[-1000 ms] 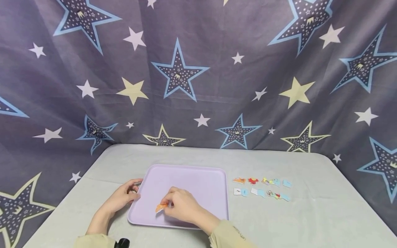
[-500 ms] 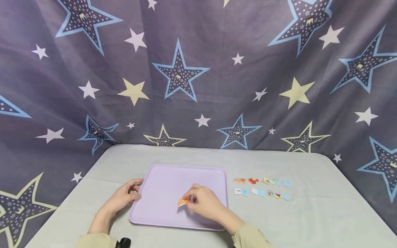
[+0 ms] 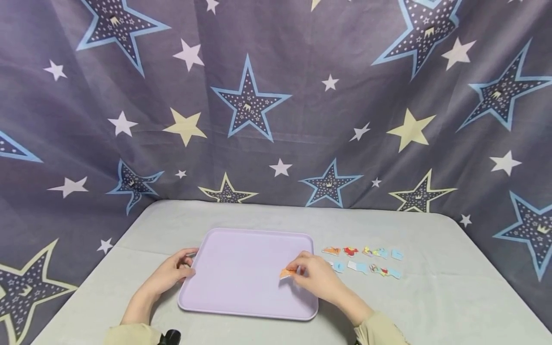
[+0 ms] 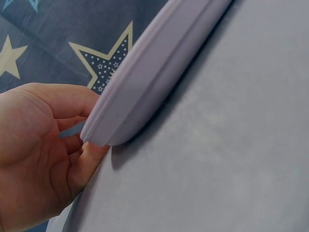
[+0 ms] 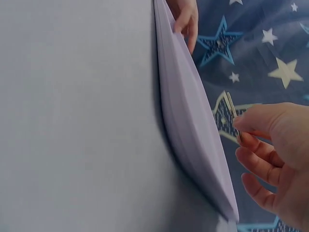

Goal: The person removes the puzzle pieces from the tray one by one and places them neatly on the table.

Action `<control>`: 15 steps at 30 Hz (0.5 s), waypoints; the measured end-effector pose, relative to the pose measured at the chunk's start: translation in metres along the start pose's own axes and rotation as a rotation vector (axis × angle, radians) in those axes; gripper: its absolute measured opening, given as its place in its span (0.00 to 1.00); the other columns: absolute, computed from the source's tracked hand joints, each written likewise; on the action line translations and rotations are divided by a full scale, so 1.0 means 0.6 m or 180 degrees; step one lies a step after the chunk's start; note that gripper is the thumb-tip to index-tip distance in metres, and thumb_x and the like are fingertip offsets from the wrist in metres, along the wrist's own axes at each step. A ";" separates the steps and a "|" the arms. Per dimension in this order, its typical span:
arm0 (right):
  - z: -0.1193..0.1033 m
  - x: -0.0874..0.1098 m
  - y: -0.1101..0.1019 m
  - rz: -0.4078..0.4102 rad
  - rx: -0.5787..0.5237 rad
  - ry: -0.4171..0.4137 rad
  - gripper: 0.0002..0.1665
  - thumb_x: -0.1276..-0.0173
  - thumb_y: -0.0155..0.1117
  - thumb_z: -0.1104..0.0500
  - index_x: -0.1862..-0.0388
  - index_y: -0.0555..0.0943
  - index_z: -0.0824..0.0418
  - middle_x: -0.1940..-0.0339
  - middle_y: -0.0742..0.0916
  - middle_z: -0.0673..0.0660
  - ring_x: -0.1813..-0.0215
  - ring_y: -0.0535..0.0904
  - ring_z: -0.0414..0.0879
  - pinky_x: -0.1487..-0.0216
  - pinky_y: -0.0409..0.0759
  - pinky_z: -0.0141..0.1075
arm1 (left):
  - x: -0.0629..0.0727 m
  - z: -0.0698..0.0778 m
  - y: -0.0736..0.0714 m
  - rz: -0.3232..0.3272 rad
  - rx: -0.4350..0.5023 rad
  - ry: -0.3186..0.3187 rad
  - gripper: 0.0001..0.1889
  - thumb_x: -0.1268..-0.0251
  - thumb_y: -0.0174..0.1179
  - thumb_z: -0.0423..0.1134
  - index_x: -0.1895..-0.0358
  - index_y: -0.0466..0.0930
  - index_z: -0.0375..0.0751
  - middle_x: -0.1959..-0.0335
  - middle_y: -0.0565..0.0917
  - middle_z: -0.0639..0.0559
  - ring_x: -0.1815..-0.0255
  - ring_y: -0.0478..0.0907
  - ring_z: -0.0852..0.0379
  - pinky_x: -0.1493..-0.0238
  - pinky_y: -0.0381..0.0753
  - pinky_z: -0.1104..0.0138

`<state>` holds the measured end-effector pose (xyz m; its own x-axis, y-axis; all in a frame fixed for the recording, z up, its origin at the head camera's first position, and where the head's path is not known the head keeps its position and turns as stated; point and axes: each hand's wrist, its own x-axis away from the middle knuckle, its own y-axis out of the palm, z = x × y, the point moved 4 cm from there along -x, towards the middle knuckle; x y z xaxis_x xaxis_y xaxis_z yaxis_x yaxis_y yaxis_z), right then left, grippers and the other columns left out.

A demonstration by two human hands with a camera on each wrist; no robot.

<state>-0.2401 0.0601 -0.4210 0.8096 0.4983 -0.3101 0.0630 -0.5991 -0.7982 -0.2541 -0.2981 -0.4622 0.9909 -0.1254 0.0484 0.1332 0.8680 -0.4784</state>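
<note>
My right hand (image 3: 316, 278) pinches a small orange puzzle piece (image 3: 286, 273) above the right part of the lilac tray (image 3: 246, 268). In the right wrist view that thin piece (image 5: 231, 108) is seen edge-on between thumb and index finger, the other fingers loosely bent. My left hand (image 3: 172, 272) rests against the outside of the tray's left rim, its thumb and index fingertip touching there. From the left wrist, the tray's corner (image 4: 113, 125) hides some fingertips of the left hand (image 4: 48, 150).
Right of the tray lie two rows of small printed pieces: an orange one (image 3: 332, 250), a red one (image 3: 350, 251), several blue ones (image 3: 397, 254) and others. My right hand partly covers the lower row's left end. A star-patterned cloth (image 3: 276, 96) hangs behind the grey-covered table (image 3: 453, 287).
The right hand has carried the orange puzzle piece rightward and slightly upward in the head view, from the tray's left-centre to near its right edge. My left hand stays at the rim.
</note>
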 end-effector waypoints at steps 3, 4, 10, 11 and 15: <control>0.022 0.010 -0.009 0.0079 0.0014 0.0117 0.10 0.48 0.64 0.61 0.65 0.84 0.54 0.70 0.80 0.43 0.69 0.74 0.38 0.70 0.69 0.26 | 0.000 0.000 0.000 0.0003 -0.0022 -0.0004 0.31 0.50 0.57 0.29 0.38 0.61 0.30 0.64 0.69 0.45 0.75 0.66 0.62 0.76 0.69 0.71; 0.029 0.013 -0.012 0.0114 0.0024 0.0152 0.10 0.48 0.64 0.61 0.65 0.84 0.54 0.70 0.79 0.43 0.69 0.73 0.38 0.70 0.69 0.27 | 0.000 0.000 0.000 0.0002 -0.0031 0.0001 0.31 0.50 0.57 0.29 0.38 0.61 0.30 0.64 0.69 0.45 0.75 0.66 0.62 0.76 0.69 0.71; 0.059 0.030 -0.035 0.0275 -0.0004 0.0193 0.09 0.48 0.65 0.63 0.66 0.84 0.54 0.70 0.80 0.44 0.70 0.73 0.39 0.69 0.70 0.28 | -0.002 -0.003 -0.002 0.0000 -0.0032 0.0000 0.31 0.50 0.57 0.29 0.38 0.61 0.31 0.64 0.69 0.44 0.75 0.65 0.62 0.76 0.69 0.71; 0.062 0.032 -0.038 0.0304 0.0023 0.0187 0.09 0.47 0.65 0.63 0.66 0.84 0.53 0.69 0.81 0.44 0.67 0.75 0.41 0.66 0.72 0.30 | -0.003 -0.003 -0.002 0.0008 -0.0031 -0.0003 0.31 0.50 0.57 0.29 0.38 0.61 0.31 0.64 0.70 0.44 0.75 0.65 0.62 0.76 0.69 0.71; 0.077 0.043 -0.053 0.0387 0.0116 0.0254 0.08 0.47 0.67 0.61 0.67 0.84 0.51 0.65 0.83 0.48 0.56 0.78 0.48 0.59 0.75 0.38 | -0.003 -0.004 -0.001 0.0020 -0.0031 -0.0006 0.31 0.50 0.57 0.29 0.38 0.61 0.31 0.64 0.70 0.44 0.75 0.65 0.62 0.76 0.69 0.71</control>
<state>-0.2484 0.1211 -0.4276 0.8539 0.3713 -0.3648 -0.0584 -0.6281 -0.7759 -0.2561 -0.2997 -0.4640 0.9918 -0.1190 0.0470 0.1267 0.8640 -0.4873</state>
